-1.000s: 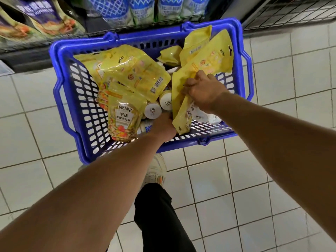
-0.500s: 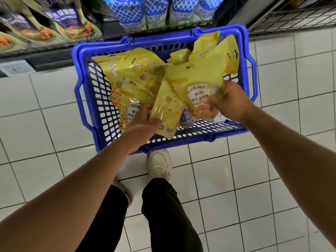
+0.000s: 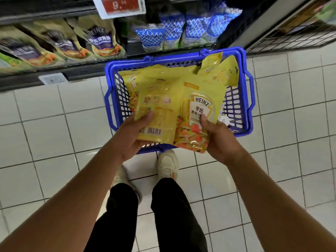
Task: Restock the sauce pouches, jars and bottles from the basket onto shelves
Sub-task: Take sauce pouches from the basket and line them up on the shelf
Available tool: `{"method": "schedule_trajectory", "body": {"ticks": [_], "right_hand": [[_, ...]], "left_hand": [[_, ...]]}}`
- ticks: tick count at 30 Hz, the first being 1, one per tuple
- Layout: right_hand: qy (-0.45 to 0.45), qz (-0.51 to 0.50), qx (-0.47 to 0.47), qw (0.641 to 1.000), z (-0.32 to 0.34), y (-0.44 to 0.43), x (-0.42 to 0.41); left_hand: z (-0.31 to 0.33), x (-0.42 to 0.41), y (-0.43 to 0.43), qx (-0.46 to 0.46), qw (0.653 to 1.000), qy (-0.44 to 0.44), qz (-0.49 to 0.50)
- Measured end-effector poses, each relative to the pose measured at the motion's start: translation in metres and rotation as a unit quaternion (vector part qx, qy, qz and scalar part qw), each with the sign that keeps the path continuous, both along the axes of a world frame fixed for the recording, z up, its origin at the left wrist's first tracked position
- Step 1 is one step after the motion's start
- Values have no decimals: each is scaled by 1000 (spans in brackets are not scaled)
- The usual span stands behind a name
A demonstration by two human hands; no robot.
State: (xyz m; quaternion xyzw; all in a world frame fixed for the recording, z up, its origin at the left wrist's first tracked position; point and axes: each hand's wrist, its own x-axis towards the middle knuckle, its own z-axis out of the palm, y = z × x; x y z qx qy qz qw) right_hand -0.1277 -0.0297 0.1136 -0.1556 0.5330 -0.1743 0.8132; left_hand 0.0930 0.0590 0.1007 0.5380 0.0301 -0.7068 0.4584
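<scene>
lifted from basket (image 3: 172, 59): left hand (image 3: 131, 137) pinches barcode pouch (image 3: 156, 99), right hand (image 3: 220, 140) heinz pouch (image 3: 198, 113)

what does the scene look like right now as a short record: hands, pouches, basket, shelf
left hand: grips barcode-side yellow pouch
right hand: grips label-side Heinz pouch
basket: blue, below both hands, holds more yellow pouches
shelf: purple-label pouches on the left, blue-white packs on the right

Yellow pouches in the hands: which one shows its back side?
The pouch held by the left hand: its barcode faces up, whereas the right hand holds the Heinz-label pouch front side up.
</scene>
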Motion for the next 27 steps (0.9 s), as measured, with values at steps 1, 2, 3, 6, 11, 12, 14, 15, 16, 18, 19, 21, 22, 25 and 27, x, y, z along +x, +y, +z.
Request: {"method": "schedule_trajectory", "body": {"ticks": [1,2,3,6,11,12,14,15,16,18,19,21,22,25,27], "right_hand": [[-22,-11,21,999,2,3,4],[-46,-18,34,998,4,5,8],[-78,-19,47,996,6,8,13],[-170,-21,75,982,14,14,24],[-250,-3,120,961,24,19,40],[-207,14,93,974,21,21,41],[-171,17,86,981,18,24,42],[-170,4,85,982,17,24,43],[-173,-8,82,981,17,23,44],[-170,-34,81,981,15,23,41],[-165,-43,78,982,16,22,39],[-148,-42,67,986,15,20,34],[-125,-32,56,990,15,19,32],[-32,-20,22,999,16,17,25],[-7,-22,12,1000,18,16,23]], "left_hand": [[2,1,2,-3,999,38,12],[4,2,5,-19,997,70,21],[5,2,7,-48,994,96,20],[9,-1,13,-119,983,131,-54],[7,1,21,-95,984,105,-109],[12,2,25,-117,981,7,-156],[11,-2,32,-159,927,-216,-262],[12,-7,34,-180,882,-316,-299],[18,-15,33,-180,846,-389,-318],[29,-28,28,-141,849,-413,-299],[33,-30,23,-109,896,-347,-254],[43,-26,14,-46,976,-166,-129],[43,-21,12,-16,993,-90,-68],[41,-13,8,-7,998,-10,-63],[39,-17,9,-33,991,-38,-126]]}}
